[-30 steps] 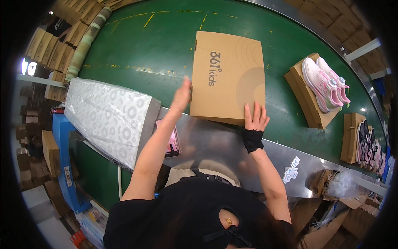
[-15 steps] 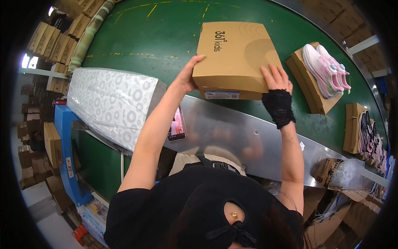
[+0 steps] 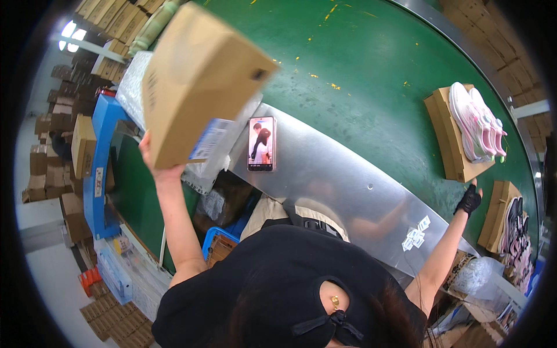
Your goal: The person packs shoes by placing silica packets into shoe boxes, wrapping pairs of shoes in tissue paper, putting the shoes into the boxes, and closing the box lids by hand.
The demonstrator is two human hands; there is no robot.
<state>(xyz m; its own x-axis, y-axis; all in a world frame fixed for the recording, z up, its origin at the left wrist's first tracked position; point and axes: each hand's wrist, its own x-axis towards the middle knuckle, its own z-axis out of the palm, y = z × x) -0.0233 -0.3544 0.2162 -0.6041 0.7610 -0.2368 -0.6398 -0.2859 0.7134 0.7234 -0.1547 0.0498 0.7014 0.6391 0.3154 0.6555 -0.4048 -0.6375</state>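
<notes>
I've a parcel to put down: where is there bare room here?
The green surface is bare between the held box and pink-and-white shoes; so is the metal strip between the phone and white labels. Crowded: far right, shoes and brown boxes near the right hand.

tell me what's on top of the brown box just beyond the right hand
A pair of white-and-pink shoes sits on the brown box beyond the right hand. The surface under the soles is covered, and the box's inside cannot be seen.

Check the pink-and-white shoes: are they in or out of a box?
Out: the pink-and-white shoes sit atop a cardboard box, sides exposed.
</notes>
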